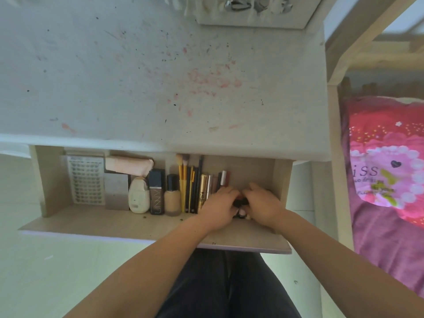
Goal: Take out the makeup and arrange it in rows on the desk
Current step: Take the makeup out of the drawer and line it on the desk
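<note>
An open drawer [281, 180] under the desk [137, 88] holds makeup laid side by side: a lash sheet [86, 177], a pink pouch [128, 165], a grey palette [116, 191], a white case [138, 195], a dark UNNY tube [157, 191], a foundation bottle [172, 195], yellow-handled brushes [184, 180] and several pencils and lipsticks [211, 180]. My left hand [220, 206] and my right hand [263, 203] meet in the drawer's right part, their fingers curled round a cluster of small dark items [241, 203], mostly hidden.
The desk top is white, stained with pink and black marks. A mirror base [252, 12] stands at its far edge. A bed with a pink blanket [385, 168] lies to the right behind a wooden frame [335, 134]. My dark-trousered legs are below the drawer.
</note>
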### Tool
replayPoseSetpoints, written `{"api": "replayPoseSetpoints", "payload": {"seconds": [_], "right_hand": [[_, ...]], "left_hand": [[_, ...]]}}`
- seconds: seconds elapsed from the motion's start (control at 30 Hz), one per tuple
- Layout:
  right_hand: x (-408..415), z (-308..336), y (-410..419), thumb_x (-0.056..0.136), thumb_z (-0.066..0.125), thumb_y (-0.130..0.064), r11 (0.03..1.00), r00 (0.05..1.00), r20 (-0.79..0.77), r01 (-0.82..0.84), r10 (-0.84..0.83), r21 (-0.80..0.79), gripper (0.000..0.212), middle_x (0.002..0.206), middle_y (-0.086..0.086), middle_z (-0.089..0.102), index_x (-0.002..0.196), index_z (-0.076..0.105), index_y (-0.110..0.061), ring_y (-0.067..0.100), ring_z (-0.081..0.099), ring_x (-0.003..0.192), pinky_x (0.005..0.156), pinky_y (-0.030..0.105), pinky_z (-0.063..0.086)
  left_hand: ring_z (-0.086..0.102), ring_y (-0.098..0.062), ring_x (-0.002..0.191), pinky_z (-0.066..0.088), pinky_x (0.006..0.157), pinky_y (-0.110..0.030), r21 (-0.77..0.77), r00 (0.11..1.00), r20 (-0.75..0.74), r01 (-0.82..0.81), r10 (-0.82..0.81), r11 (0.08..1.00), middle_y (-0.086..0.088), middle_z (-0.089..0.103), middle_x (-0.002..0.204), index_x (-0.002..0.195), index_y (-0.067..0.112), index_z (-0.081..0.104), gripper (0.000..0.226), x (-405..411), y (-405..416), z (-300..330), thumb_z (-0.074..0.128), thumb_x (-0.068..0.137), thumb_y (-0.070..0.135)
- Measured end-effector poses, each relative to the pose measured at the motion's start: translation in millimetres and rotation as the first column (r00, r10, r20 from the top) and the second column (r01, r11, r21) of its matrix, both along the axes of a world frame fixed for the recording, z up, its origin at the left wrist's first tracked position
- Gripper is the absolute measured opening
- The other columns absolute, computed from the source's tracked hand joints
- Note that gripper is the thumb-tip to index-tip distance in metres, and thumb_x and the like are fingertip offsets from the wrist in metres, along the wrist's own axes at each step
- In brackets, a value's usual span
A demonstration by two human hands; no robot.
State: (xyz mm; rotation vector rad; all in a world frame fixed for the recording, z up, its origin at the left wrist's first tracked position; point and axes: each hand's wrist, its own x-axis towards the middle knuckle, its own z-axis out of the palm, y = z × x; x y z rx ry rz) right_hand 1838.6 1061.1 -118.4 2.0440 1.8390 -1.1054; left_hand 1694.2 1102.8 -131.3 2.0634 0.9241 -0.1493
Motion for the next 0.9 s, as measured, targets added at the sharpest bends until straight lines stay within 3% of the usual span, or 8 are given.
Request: {"api": "replayPoseSetpoints", "payload": {"seconds": [0.17, 0.23, 0.3, 0.4, 0.43, 0.63, 0.77, 0.9], "right_hand": [[10.3, 22.5, 10.9, 0.094, 0.051, -0.022, 0.996, 0.993, -0.098, 0.055, -0.063, -0.075, 0.016, 0.100, 0.008, 0.062, 0.102, 0.060, -0.012, 0.022, 0.059, 0.087, 0.076, 0.034, 0.049], [17.5, 45.8, 18.7, 0.094, 0.052, -0.023, 0.998, 0.987, -0.151, 0.048, -0.054, -0.041, 0.018, 0.099, 0.007, 0.064, 0.104, 0.061, -0.013, 0.021, 0.060, 0.088, 0.079, 0.034, 0.050], [29.3, 76.7, 30.2, 0.093, 0.053, -0.027, 0.999, 0.975, -0.221, 0.031, -0.024, 0.031, 0.017, 0.098, -0.001, 0.062, 0.106, 0.062, -0.020, 0.013, 0.058, 0.089, 0.079, 0.028, 0.047], [48.8, 128.7, 55.6, 0.093, 0.054, -0.031, 0.995, 0.926, -0.372, 0.091, -0.072, 0.033, 0.011, 0.084, -0.022, 0.061, 0.101, 0.054, -0.038, -0.010, 0.058, 0.072, 0.064, 0.007, 0.045], [54.8, 142.9, 66.8, 0.093, 0.054, -0.031, 0.993, 0.914, -0.395, 0.114, -0.091, 0.035, 0.011, 0.080, -0.021, 0.062, 0.097, 0.050, -0.040, -0.013, 0.058, 0.067, 0.059, 0.004, 0.044], [92.3, 167.4, 145.5, 0.092, 0.056, -0.026, 0.925, 0.913, -0.366, 0.284, -0.181, 0.251, 0.012, 0.075, -0.013, 0.064, 0.082, 0.052, -0.031, -0.004, 0.058, 0.055, 0.049, 0.009, 0.045], [94.7, 147.3, 180.1, 0.096, 0.048, -0.025, 0.898, 0.951, -0.272, 0.241, -0.144, 0.367, 0.015, 0.077, -0.016, 0.061, 0.097, 0.063, -0.023, -0.003, 0.051, 0.062, 0.058, 0.007, 0.036], [87.2, 126.6, 189.8, 0.096, 0.049, -0.028, 0.844, 0.951, -0.234, 0.290, -0.202, 0.451, 0.024, 0.096, 0.004, 0.064, 0.110, 0.059, -0.012, 0.014, 0.051, 0.081, 0.071, 0.023, 0.036]], "left_hand": [[0.055, -0.015, 0.096, 0.048, 0.081, -0.024, -0.150, 0.997, -0.002, -0.077, 0.077, 0.986, 0.002, 0.052, 0.109, 0.115, 0.016, 0.058, 0.027, -6.9, 14.6, 30.0, 0.056, 0.088, 0.012], [0.058, -0.012, 0.093, 0.048, 0.079, -0.013, -0.162, 0.994, 0.030, -0.098, 0.104, 0.982, 0.003, 0.052, 0.109, 0.114, 0.017, 0.058, 0.025, -12.5, 26.0, 54.0, 0.057, 0.089, 0.013], [0.057, -0.003, 0.093, 0.042, 0.077, -0.002, -0.159, 0.987, 0.098, -0.109, 0.126, 0.981, 0.011, 0.051, 0.104, 0.111, 0.022, 0.058, 0.022, -17.5, 42.4, 85.9, 0.057, 0.090, 0.015], [0.052, 0.011, 0.096, 0.041, 0.082, -0.001, -0.165, 0.955, 0.219, -0.164, 0.198, 0.973, 0.022, 0.052, 0.098, 0.105, 0.033, 0.052, 0.023, -10.0, 79.4, 138.1, 0.058, 0.089, 0.017], [0.053, 0.011, 0.094, 0.043, 0.082, -0.002, -0.161, 0.943, 0.249, -0.186, 0.222, 0.969, 0.023, 0.055, 0.097, 0.104, 0.033, 0.052, 0.023, -3.0, 95.2, 152.3, 0.058, 0.089, 0.017], [0.060, -0.006, 0.092, 0.048, 0.084, -0.020, -0.076, 0.923, 0.246, -0.287, 0.297, 0.955, 0.009, 0.064, 0.098, 0.110, 0.016, 0.063, 0.022, 50.5, 178.1, 176.0, 0.061, 0.088, 0.013], [0.061, -0.016, 0.098, 0.046, 0.088, -0.028, -0.053, 0.919, 0.184, -0.344, 0.348, 0.937, -0.003, 0.068, 0.106, 0.107, 0.011, 0.068, 0.021, 76.7, 196.7, 156.8, 0.059, 0.088, 0.012], [0.057, -0.016, 0.087, 0.038, 0.074, -0.020, 0.124, 0.902, 0.158, -0.421, 0.401, 0.899, -0.004, 0.061, 0.099, 0.100, 0.010, 0.067, 0.017, 88.7, 198.3, 139.7, 0.058, 0.089, 0.019]]}}
